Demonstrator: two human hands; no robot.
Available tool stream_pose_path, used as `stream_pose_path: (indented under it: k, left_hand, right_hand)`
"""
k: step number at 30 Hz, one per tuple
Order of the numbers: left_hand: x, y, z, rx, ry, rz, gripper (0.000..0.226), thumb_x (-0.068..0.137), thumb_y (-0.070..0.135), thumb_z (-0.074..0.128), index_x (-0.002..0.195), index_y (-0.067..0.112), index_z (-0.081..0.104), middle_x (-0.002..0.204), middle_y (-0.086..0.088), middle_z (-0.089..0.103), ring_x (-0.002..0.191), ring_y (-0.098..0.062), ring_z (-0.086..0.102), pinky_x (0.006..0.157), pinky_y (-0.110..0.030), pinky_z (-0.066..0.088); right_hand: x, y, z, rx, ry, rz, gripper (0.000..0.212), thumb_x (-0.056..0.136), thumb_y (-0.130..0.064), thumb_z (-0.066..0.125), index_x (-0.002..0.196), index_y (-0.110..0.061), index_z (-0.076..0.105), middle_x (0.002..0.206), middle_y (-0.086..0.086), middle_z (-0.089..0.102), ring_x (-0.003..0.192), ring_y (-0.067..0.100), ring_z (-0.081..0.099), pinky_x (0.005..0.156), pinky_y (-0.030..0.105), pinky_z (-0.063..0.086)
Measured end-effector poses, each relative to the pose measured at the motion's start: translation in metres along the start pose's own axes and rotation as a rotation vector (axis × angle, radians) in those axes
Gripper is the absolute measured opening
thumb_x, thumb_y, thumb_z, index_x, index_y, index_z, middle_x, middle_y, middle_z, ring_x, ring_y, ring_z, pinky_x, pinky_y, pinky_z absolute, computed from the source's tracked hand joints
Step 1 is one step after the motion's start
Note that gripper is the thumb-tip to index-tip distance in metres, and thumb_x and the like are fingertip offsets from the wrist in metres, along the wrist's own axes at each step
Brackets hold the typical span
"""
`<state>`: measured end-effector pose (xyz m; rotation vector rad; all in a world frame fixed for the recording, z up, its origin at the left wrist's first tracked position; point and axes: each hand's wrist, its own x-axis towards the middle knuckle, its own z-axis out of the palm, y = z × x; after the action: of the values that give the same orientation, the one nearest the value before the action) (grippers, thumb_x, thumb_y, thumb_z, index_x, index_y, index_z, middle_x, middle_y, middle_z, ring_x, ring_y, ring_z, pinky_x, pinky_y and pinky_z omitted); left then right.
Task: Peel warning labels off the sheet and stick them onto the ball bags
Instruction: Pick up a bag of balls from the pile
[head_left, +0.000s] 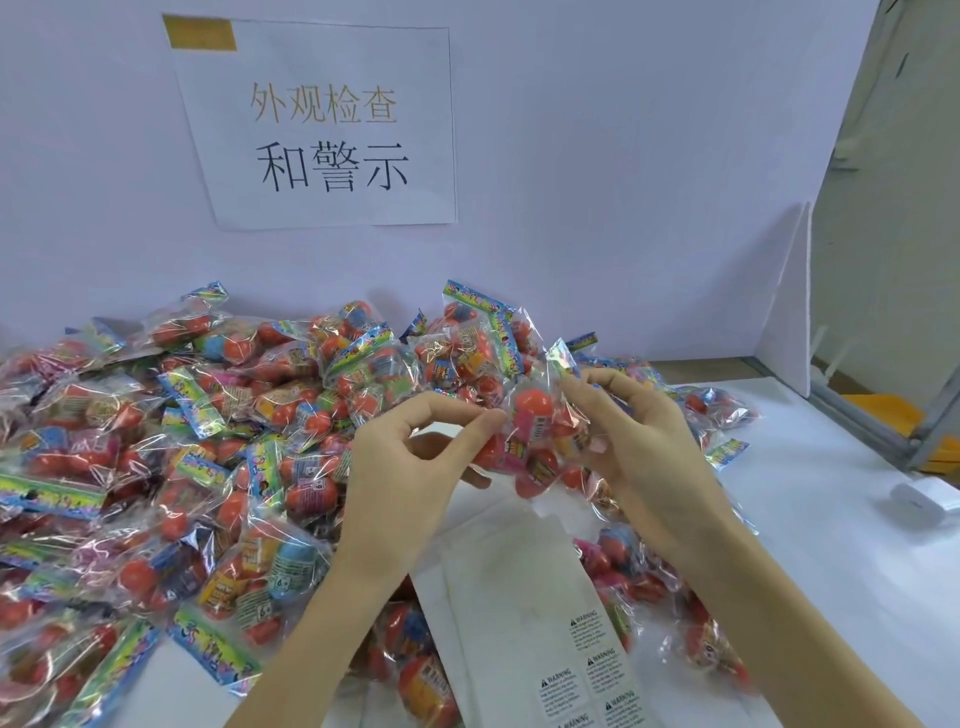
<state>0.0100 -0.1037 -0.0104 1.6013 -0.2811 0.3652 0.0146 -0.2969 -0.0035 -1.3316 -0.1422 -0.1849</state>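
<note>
Both hands hold one clear ball bag (535, 436) with orange balls above the table's middle. My left hand (410, 467) pinches the bag's left edge between thumb and forefinger. My right hand (644, 447) grips its right side and top corner with curled fingers. Below the hands lies the white label sheet (524, 603), most of it bare backing, with several warning labels (587, 660) left at its near end. I cannot tell whether a label sits on the held bag.
A large heap of ball bags (208, 431) fills the left and back of the white table (831, 545). More bags (675, 613) lie to the right of the sheet. A paper sign (322, 124) hangs on the wall; a small white device (924, 496) sits at the right edge.
</note>
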Motion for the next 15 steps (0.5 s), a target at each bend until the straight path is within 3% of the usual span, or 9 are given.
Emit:
stream_pose_path:
  k: [2,5,9,12,15]
  left_hand:
    - [0.0001,0.0003,-0.0002,-0.015,0.016,0.008,0.015,0.084,0.031,0.082,0.088,0.016,0.079,0.08,0.001,0.079,0.06,-0.024,0.077,0.056,-0.026,0.06]
    - [0.0012,-0.0016,0.0003,-0.061,0.019,-0.047,0.017,0.086,0.031,0.08,0.083,0.014,0.077,0.078,-0.003,0.078,0.06,-0.027,0.077,0.057,-0.022,0.059]
    - [0.0014,-0.0059,0.0009,0.061,-0.009,-0.039,0.035,0.091,0.048,0.069,0.086,0.014,0.071,0.08,0.0,0.074,0.067,-0.022,0.076,0.063,-0.026,0.061]
    - [0.0039,-0.0045,-0.0033,0.134,-0.212,-0.033,0.042,0.084,0.06,0.069,0.115,0.032,0.067,0.095,0.012,0.076,0.081,-0.011,0.075,0.074,-0.019,0.058]
    - [0.0021,-0.0048,-0.0022,0.031,-0.301,-0.019,0.054,0.087,0.039,0.077,0.134,0.049,0.053,0.096,0.005,0.074,0.075,-0.017,0.074,0.074,-0.026,0.062]
  right_hand:
    - [-0.0012,-0.0012,0.0002,0.033,-0.006,-0.006,0.015,0.09,-0.024,0.077,0.094,-0.012,0.069,0.075,0.001,0.059,0.062,0.012,0.055,0.076,0.048,0.054]
    - [-0.0019,-0.0015,-0.0012,0.114,0.011,0.003,0.021,0.088,-0.026,0.077,0.101,-0.014,0.066,0.083,0.005,0.059,0.075,0.014,0.059,0.064,0.035,0.049]
    - [-0.0025,0.0032,-0.0008,0.01,0.034,-0.033,0.023,0.083,-0.04,0.08,0.096,-0.024,0.072,0.096,0.005,0.073,0.086,0.017,0.064,0.078,0.04,0.049]
    - [-0.0023,0.0048,-0.0017,-0.099,0.069,-0.061,0.031,0.079,-0.046,0.084,0.099,-0.024,0.075,0.098,0.006,0.077,0.08,0.019,0.068,0.07,0.031,0.056]
    - [-0.0018,0.0055,-0.0024,-0.118,0.015,-0.04,0.035,0.083,-0.047,0.081,0.108,-0.024,0.077,0.098,0.011,0.078,0.082,0.022,0.072,0.076,0.039,0.064]
